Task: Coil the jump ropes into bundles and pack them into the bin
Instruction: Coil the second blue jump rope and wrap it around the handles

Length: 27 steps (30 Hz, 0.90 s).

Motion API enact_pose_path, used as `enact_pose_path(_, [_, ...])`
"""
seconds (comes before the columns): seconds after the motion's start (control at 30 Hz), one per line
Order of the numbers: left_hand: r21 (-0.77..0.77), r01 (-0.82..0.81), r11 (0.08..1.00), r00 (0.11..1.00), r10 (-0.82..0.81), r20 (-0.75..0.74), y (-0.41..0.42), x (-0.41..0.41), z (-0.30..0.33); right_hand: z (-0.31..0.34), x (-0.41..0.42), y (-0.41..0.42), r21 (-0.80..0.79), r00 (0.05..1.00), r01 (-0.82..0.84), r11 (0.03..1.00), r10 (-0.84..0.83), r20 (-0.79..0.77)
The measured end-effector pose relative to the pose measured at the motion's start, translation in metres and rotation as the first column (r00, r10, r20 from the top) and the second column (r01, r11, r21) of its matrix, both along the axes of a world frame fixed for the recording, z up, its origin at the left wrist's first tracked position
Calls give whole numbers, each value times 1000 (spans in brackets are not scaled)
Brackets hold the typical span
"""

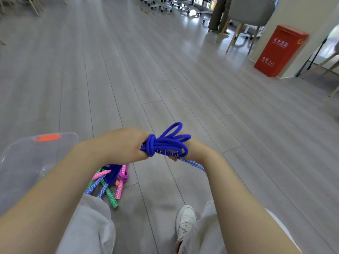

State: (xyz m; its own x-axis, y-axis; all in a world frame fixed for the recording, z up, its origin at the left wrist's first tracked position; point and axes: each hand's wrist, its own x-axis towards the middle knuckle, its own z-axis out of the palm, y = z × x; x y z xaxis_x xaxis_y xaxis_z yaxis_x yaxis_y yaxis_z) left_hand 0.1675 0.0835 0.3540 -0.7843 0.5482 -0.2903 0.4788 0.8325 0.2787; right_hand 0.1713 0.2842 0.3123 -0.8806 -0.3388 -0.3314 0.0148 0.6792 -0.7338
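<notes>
A blue jump rope (168, 142) is folded into a bundle of loops held in front of me above the floor. My left hand (126, 143) grips the wrapped end, where the cord winds around the bundle. My right hand (185, 147) holds the other end from behind, mostly hidden by the loops. One blue-and-white patterned handle (192, 164) hangs down below my right wrist. A clear plastic bin (27, 162) with an orange latch sits at the lower left. A pile of other ropes (108, 182) with pink, green and blue handles lies on the floor beside the bin.
Grey plank floor (165, 79) stretches ahead. A red fire box (280, 50) stands at the right by a wall. A chair (245, 21) and a standing person's legs (218, 15) are at the far right. My knees and a white shoe (185, 222) are below.
</notes>
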Motion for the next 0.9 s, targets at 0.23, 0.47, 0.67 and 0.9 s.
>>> enact_pose_path(0.23, [-188,88,978,988,-110,-107,10,12,4,11,-12,4,-80,989,128,989,-133,-62])
enact_pose_path(0.47, [-281,139,950,989,-117,93,32,17,-19,32,-12,3,156,996,5,988,9,-90])
enact_pose_path(0.67, [-465,172,869,982,-187,13,54,17,-49,35,0,-14,397,976,-67,915,143,-164])
enact_pose_path(0.9, [-258,-164,952,984,140,-108,38,-14,-64,34,6,-30,259,978,62,964,-6,-211])
